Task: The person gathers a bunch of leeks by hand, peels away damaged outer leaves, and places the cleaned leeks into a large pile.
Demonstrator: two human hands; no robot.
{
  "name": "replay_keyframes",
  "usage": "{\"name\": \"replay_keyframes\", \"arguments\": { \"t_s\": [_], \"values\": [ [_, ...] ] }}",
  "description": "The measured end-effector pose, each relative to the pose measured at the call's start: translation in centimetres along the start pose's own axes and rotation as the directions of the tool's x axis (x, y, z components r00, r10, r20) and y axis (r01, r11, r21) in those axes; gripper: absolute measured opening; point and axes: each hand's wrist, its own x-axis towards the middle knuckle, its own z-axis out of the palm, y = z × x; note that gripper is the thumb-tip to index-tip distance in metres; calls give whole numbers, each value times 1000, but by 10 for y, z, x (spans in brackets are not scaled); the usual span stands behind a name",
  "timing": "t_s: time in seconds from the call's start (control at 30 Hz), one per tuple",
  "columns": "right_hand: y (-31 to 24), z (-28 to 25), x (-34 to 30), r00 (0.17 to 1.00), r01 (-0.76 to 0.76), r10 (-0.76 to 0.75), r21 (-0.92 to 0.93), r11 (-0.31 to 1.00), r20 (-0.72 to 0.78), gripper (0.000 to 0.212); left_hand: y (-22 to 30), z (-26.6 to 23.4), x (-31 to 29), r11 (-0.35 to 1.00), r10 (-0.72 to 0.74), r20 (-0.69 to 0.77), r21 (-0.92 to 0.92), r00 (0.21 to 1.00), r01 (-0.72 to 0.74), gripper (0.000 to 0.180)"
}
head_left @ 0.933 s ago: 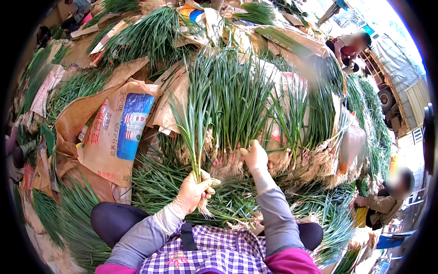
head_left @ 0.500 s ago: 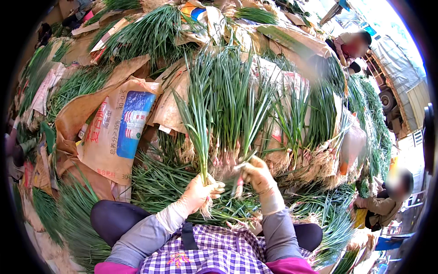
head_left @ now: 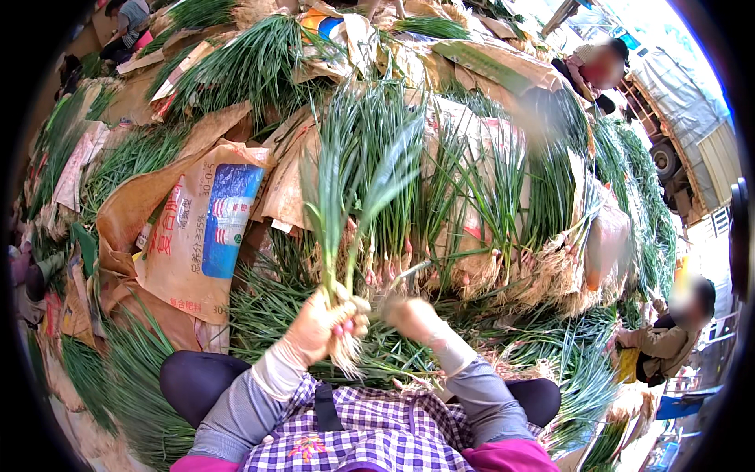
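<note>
My left hand (head_left: 326,321) is closed round a small bunch of scallions (head_left: 329,236) in front of my apron. Their green leaves point away from me, and the reddish bulbs and pale roots (head_left: 344,352) hang below my fist. One blurred stalk leans out to the right from the same grip. Close by on the right, my right hand (head_left: 417,321) is curled and smeared by motion. A thin, light-grey tool (head_left: 410,273) sticks out beyond its fingers; I cannot make out its exact kind. More scallions (head_left: 385,181) stand in a row just beyond both hands, roots toward me.
A printed tan sack (head_left: 193,236) lies at the left. Loose green leaves (head_left: 271,307) cover the ground around my knees. Further scallion bundles (head_left: 244,67) rest on sacks behind. People (head_left: 664,346) sit at the right and far edges, with a parked truck (head_left: 668,161) beyond.
The scallion stalk near my right hand is now in my left hand's bunch. My right hand has moved left, closer to the left one; the left hand has shifted slightly left.
</note>
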Motion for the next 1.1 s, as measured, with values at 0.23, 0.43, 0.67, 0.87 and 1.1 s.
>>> {"name": "replay_keyframes", "arguments": {
  "t_s": [0.23,0.43,0.67,0.87,1.1],
  "values": [
    [19,-64,73,676,-312,394,243,919,-623,20,-3,-34,14,990,-22,-102,-141,994,8,42],
    [35,-111,101,738,54,540,833,550,-404,39,5,-22,3,976,44,156,-219,987,-9,29],
    [-19,-110,-6,954,25,281,958,284,-108,18,-19,-8,9,963,-6,-15,268,1000,10,6],
    [-75,-25,-17,930,74,307,922,380,-201,19,-54,-13,20,961,32,-35,277,999,-21,11],
    [-37,-13,-3,915,-163,333,548,820,-227,30,-39,-20,5,976,-121,134,199,984,93,14]
  ]
}}
